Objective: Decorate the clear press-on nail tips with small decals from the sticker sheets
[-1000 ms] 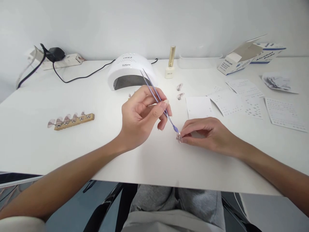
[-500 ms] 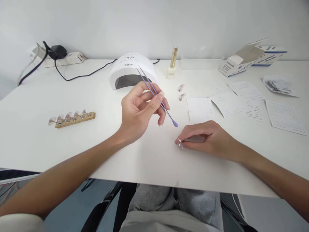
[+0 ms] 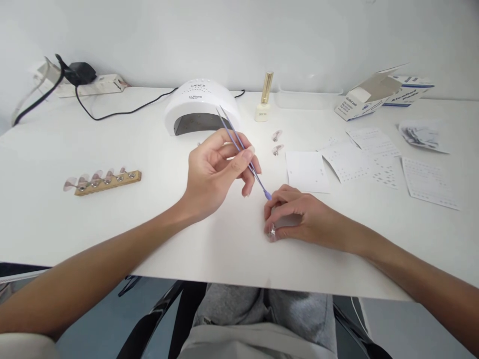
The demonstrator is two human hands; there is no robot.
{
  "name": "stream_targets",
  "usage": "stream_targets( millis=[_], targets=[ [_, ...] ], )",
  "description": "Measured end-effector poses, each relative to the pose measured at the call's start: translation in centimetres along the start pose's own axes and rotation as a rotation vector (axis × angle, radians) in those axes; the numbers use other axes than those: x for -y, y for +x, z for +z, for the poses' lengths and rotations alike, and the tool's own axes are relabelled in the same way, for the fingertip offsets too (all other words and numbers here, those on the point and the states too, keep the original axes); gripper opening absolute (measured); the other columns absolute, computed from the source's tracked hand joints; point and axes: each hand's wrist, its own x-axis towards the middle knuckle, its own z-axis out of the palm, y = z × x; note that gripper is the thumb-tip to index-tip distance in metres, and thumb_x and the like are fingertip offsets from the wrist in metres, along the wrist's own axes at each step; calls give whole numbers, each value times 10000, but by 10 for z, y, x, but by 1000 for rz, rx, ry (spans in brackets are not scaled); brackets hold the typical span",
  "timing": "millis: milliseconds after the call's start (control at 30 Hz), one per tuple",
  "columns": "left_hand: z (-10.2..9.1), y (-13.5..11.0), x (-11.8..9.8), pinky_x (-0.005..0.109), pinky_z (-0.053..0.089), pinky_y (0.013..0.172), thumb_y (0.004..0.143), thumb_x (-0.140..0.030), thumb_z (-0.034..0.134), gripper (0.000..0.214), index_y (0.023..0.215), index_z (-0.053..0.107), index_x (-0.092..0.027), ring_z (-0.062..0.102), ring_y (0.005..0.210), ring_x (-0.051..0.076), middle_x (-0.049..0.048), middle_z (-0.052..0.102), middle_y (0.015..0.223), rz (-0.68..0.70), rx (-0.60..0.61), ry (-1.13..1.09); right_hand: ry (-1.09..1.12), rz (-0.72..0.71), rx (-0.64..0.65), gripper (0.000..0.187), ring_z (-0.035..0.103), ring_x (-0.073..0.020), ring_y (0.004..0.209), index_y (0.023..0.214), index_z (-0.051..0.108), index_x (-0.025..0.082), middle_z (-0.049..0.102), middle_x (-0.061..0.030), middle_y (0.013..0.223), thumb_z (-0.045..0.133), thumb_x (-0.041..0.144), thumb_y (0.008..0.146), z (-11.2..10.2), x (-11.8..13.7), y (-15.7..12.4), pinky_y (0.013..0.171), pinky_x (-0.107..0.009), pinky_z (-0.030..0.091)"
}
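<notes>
Purple tweezers [image 3: 239, 145] are pinched in my left hand [image 3: 219, 172]. Their two thin tips point up and away, while the joined paddle-shaped end slants down beside the fingers of my right hand [image 3: 299, 214]; I cannot tell whether it touches them. Between the thumb and finger of my right hand is a clear nail tip [image 3: 273, 232] with a silver star on it, held low over the white table [image 3: 232, 249]. Two more nail tips, an upper one [image 3: 277, 135] and a lower one [image 3: 277, 149], lie farther back on metal stands.
A wooden bar [image 3: 108, 184] with several nail tips is on the left. Behind are a white nail lamp [image 3: 202, 99], a polish bottle [image 3: 262, 107] and a power strip [image 3: 93, 86]. Sticker sheets [image 3: 307, 172], an opened packet [image 3: 422, 135] and alcohol pad boxes [image 3: 361, 103] occupy the right.
My right hand has turned and shifted slightly left, so the star on the nail tip now faces me. The tweezers' paddle end now sits closer to my right fingers. The view has shifted a little.
</notes>
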Motion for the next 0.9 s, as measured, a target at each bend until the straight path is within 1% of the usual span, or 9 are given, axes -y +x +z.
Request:
stream_targets(
  millis=[233,400,467,500,600,667,733,800,900],
  targets=[
    [0,1,2,231,479,405,823,-305,634,178,877,533,-169,599,497,106,11,628,701,-7,-11,-5,53,23,39,174,511,-190,992,856,730,254,640,-9,977,753,346,711,-4,-4,-3,915,-346,400],
    [0,2,3,232,475,401,831,-279,624,152,886,543,-161,612,525,120,18,629,696,-35,-24,6,128,59,42,181,584,-166,956,954,697,254,653,-1,1015,685,271,773,-18,-2,-9,884,-322,431],
    [-1,2,3,243,472,398,837,-261,615,139,897,545,-157,604,506,120,23,634,706,-41,-20,-4,130,83,-43,167,606,-170,911,949,692,236,670,-15,986,646,300,802,-29,-1,-11,835,-321,455],
    [-1,2,4,247,471,399,839,-254,612,134,902,545,-157,595,490,115,23,635,709,-44,-17,-7,106,107,-135,172,614,-174,876,934,691,228,678,-24,958,632,330,810,-35,-1,-12,803,-324,464],
    [-2,2,5,244,458,399,842,-241,607,117,904,550,-161,558,438,92,13,633,704,-70,-13,4,-123,233,-533,218,609,-179,756,916,679,227,671,-31,852,583,404,835,-53,-8,-16,722,-342,460],
    [-3,1,5,234,444,394,842,-240,605,109,906,561,-164,527,407,74,7,632,698,-93,-12,28,-293,341,-714,267,590,-188,730,1006,647,245,649,-36,855,530,435,860,-60,-15,-19,687,-354,447],
    [-3,1,5,220,418,381,837,-245,611,112,910,579,-165,507,394,64,2,626,682,-111,-17,70,-389,441,-734,363,579,-216,767,1146,576,258,626,-56,910,486,478,871,-61,-23,-20,691,-376,442],
    [-2,0,3,203,386,363,830,-257,618,124,913,604,-166,484,390,57,-6,607,646,-129,-31,123,-437,499,-670,470,570,-255,860,1244,495,252,599,-84,970,453,532,869,-56,-28,-19,741,-409,441],
    [-2,-1,1,180,354,338,812,-284,637,146,901,634,-168,470,421,61,-17,563,591,-155,-57,193,-518,531,-612,628,522,-307,1019,1304,433,222,560,-122,1042,473,620,820,-44,-30,-13,835,-442,424]
  ],
)
